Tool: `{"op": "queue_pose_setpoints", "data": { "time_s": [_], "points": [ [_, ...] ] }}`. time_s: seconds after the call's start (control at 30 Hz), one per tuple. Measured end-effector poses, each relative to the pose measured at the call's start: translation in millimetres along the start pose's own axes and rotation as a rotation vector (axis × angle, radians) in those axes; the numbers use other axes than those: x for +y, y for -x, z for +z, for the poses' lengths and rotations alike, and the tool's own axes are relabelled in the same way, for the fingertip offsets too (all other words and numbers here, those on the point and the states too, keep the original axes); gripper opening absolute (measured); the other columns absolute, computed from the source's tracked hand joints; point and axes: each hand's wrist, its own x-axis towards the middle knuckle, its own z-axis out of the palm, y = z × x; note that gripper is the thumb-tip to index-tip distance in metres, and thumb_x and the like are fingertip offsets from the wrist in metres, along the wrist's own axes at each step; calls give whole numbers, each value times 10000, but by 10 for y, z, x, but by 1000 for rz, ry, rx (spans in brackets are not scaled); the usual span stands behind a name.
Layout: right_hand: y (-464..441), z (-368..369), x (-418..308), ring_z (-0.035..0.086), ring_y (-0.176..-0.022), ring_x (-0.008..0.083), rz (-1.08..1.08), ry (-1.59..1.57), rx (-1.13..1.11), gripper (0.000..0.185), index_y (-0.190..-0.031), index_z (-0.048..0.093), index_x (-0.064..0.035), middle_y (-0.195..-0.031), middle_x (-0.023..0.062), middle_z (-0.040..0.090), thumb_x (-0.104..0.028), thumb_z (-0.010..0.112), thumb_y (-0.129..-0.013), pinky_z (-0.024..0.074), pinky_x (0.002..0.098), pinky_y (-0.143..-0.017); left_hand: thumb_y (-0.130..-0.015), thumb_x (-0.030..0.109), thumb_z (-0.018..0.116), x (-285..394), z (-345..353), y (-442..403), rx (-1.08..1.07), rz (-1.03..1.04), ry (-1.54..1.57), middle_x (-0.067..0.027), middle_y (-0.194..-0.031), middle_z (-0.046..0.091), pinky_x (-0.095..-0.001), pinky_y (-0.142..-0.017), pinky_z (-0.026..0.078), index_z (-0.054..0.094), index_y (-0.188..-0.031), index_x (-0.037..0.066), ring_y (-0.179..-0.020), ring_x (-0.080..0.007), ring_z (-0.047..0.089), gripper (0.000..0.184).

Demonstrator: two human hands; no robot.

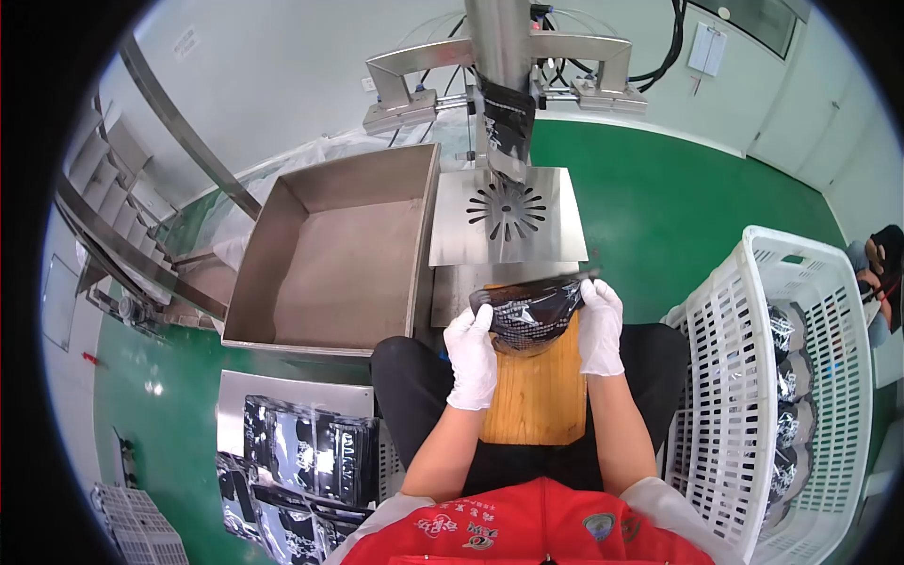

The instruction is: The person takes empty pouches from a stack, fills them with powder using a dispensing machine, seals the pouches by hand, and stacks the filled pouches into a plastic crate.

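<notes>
A dark printed plastic pouch (532, 315) with a clear lower part is stretched between my two gloved hands, above a wooden board (537, 400) between my knees. My left hand (471, 348) pinches its left upper corner, and my right hand (600, 325) pinches the right upper corner. The pouch looks filled, but its contents are hard to make out. Just beyond it stands a metal machine with a round vertical tube (501, 42). Another black pouch (508, 127) hangs at the tube's lower end, over a slotted steel plate (556, 221).
A deep steel tray (353, 273) stands at the left. Below it, stacks of flat black pouches (306, 452) lie on a metal surface. At the right, a white plastic crate (720, 330) holds several filled pouches (793, 377). Another person (885, 273) is at the far right edge.
</notes>
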Motion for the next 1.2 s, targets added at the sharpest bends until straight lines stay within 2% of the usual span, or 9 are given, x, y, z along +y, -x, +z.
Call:
{"op": "queue_pose_setpoints", "data": {
  "time_s": [0.2,0.3,0.4,0.57,0.67,0.77,0.8,1.0,1.2],
  "points": [
    [-238,54,229,546,-691,48,-116,58,58,145,-841,652,-42,-790,-32,632,-133,613,-946,434,220,-639,-901,27,566,-62,-91,170,-29,13,43,-74,-1065,666,-283,-931,413,653,-1080,-69,-995,-143,584,220],
    [-257,118,188,521,-644,28,-18,130,50,175,-806,655,-54,-752,-54,619,-153,621,-946,417,209,-594,-863,3,547,20,-99,272,-47,-23,63,-112,-1097,668,-325,-962,428,644,-1084,-70,-1035,-185,605,252],
    [-303,118,142,472,-600,19,57,193,-6,204,-767,652,-67,-703,-72,587,-167,630,-943,378,207,-558,-850,30,541,121,-259,259,-189,-417,265,-170,-1178,648,-391,-999,450,621,-1145,-85,-1079,-257,625,327],
    [-365,140,88,411,-547,8,180,279,-61,248,-694,629,-103,-630,-95,528,-193,659,-923,323,208,-511,-981,441,484,169,-257,-756,-406,-943,-7,-186,-1227,605,-360,-1015,434,501,-1289,-82,-1135,-239,580,607],
    [-390,96,159,376,-532,7,157,324,-59,272,-666,607,-114,-615,-98,506,-191,660,-921,289,215,-487,-958,303,575,97,392,-916,-435,-680,-310,-141,-1099,661,-311,-932,474,589,-1201,-54,-1006,-183,622,432],
    [-440,18,168,388,-535,6,161,308,-47,265,-675,619,-100,-622,-87,527,-190,662,-920,292,210,-481,-869,120,681,-47,500,-1181,-707,-732,-472,-92,-894,701,-297,-775,519,684,-974,-48,-811,-160,658,198],
    [-448,10,150,395,-540,7,165,325,-49,259,-684,620,-93,-626,-86,531,-189,662,-921,304,209,-486,-827,46,692,-60,536,-1184,-650,-768,-440,-75,-828,699,-265,-701,519,701,-897,-43,-714,-144,654,114],
    [-395,244,-230,505,-630,39,245,469,-276,150,-784,632,-55,-714,-39,590,-135,668,-906,405,196,-571,-852,50,671,-10,576,-1117,-723,-608,-460,-74,-884,695,-244,-721,514,689,-952,-52,-765,-125,651,144],
    [-364,232,-105,486,-605,41,197,327,-151,178,-725,610,-57,-678,-36,570,-76,660,-895,404,214,-567,-839,91,702,313,472,-879,-590,-737,-649,-77,-863,699,-240,-681,516,692,-933,-57,-724,-107,641,176]
  ]
}}
